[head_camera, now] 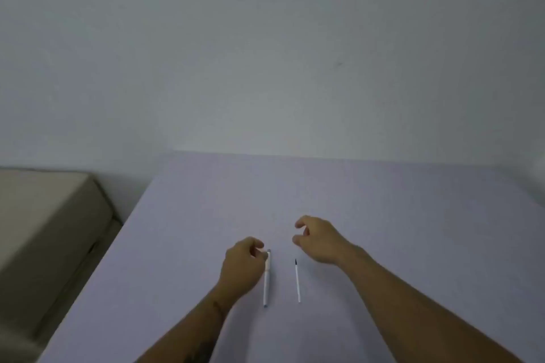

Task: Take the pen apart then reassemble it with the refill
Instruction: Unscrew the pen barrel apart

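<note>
A white pen [267, 280] lies lengthwise on the pale lilac table [383, 215], its far end under my fingers. My left hand [243, 267] rests at the pen's left side, thumb and forefinger pinched on that far end. A thin white refill [297, 281] with a dark tip pointing away lies parallel to the pen, a little to its right. Just beyond and to the right of the refill hovers my right hand [320, 240], its fingers curled but apart, holding nothing.
The table's far edge meets a plain grey wall [265, 53]. To the left, lower than the table, stands a beige padded piece of furniture [44, 230]. The table's left edge runs diagonally close to my left forearm.
</note>
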`<state>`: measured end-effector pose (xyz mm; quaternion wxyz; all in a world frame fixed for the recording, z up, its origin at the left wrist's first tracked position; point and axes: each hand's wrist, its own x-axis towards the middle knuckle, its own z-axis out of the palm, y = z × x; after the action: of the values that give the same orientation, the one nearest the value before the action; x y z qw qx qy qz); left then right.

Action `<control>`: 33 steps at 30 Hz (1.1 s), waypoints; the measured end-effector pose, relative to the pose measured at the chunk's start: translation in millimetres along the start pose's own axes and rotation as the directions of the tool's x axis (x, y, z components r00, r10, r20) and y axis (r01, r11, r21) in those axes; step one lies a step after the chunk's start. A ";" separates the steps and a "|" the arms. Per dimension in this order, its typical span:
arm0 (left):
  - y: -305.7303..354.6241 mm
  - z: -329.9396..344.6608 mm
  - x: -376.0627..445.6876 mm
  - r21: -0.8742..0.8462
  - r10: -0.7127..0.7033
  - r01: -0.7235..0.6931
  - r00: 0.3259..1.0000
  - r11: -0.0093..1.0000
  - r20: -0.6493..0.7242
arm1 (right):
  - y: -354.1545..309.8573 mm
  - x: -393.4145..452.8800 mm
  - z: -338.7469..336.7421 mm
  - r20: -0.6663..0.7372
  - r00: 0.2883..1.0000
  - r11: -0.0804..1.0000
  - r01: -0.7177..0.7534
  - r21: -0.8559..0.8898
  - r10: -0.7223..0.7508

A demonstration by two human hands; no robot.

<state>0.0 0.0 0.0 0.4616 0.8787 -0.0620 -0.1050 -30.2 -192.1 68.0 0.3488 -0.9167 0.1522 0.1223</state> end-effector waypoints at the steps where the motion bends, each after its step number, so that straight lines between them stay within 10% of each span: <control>1: -9.2 7.0 1.8 0.045 -0.016 0.014 0.999 0.999 0.043 | -0.7 2.0 9.7 0.023 0.999 1.000 -0.021 -0.018 0.021; 5: -40.2 34.6 8.0 0.274 -0.092 0.027 0.969 0.961 0.228 | 4.0 11.8 45.6 0.102 0.992 0.993 -0.071 -0.092 0.080; 18: -52.5 51.8 39.3 0.469 -0.145 0.029 0.966 0.883 0.213 | 37.5 37.7 74.0 0.121 0.968 0.972 -0.207 -0.115 0.221; 26: -55.5 44.9 39.8 0.257 -0.125 0.073 0.973 0.964 0.192 | 31.1 63.6 88.0 0.029 0.955 0.920 -0.292 0.261 0.295; 33: -47.2 34.5 39.0 0.250 -0.041 0.002 0.988 0.968 0.150 | 15.8 84.2 94.4 0.119 0.931 0.647 -0.328 0.689 0.345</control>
<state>30.0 -8.9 -62.9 0.3401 0.9196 -0.1007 -0.1689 30.6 -155.8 -37.9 0.6377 -0.6734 0.3583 0.1075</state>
